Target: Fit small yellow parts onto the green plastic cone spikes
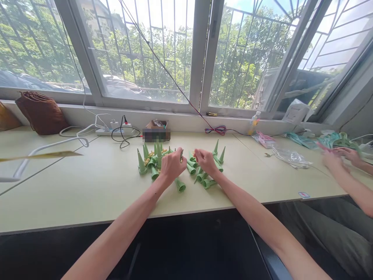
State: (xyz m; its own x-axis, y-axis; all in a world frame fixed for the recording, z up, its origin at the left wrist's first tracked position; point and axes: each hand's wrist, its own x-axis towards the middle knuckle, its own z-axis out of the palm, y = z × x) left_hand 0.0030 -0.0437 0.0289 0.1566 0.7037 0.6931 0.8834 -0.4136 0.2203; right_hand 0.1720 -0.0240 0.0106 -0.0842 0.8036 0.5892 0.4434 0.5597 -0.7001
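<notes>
My left hand (174,162) is curled, its grip closed on a green cone (181,154) that my fingers mostly hide. Just to its right, my right hand (205,160) has its fingertips pinched together; I cannot tell whether anything small sits between them. Both hands are over the pile of green cones (141,165) on the table (101,186). Some cones stand upright at the left and right of the pile; others lie on their sides, several with their open ends facing me, and one lies below my left hand. Small yellow pieces (148,158) are scattered among the cones on the left. Behind the pile sits an open box (156,134), with a power strip (112,131) and a brown bag (42,112) farther left. Beyond my right hand are a coiled cable (217,130), a bottle (254,122) and a clear bag (291,156). At the far right, another person's hands (333,157) are near some teal plastic (301,140).
</notes>
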